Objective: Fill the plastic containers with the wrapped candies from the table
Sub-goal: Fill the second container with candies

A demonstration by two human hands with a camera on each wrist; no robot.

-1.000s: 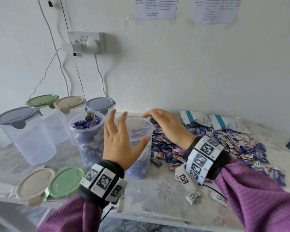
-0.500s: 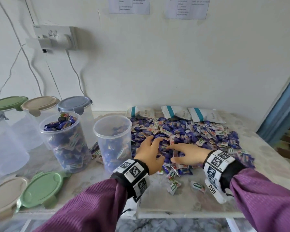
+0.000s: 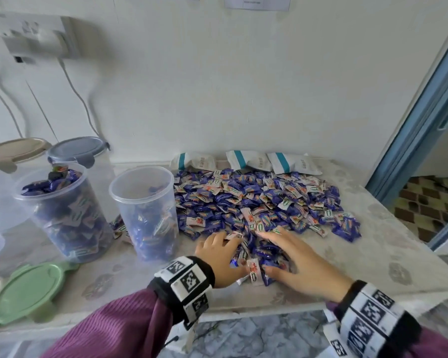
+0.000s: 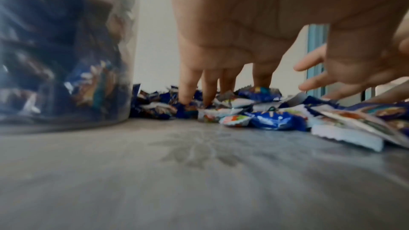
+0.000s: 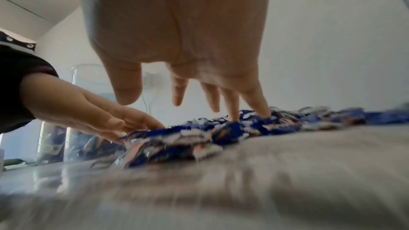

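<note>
Low in the middle of the head view, both hands are on the near edge of the candy pile (image 3: pixel 256 200), which spreads across the centre of the surface (image 3: pixel 373 254). The left hand (image 3: pixel 219 257) has its fingers spread and extended, tips pressing into the wrappers. The right hand (image 3: pixel 299 262) lies splayed wide, cupping a small heap toward the left one; whether either actually grips a candy is hard to tell through the blur. Left of the pile stand two lidless containers (image 3: pixel 145 213), both holding candies. A green lid (image 3: pixel 27 293) lies at lower left.
</note>
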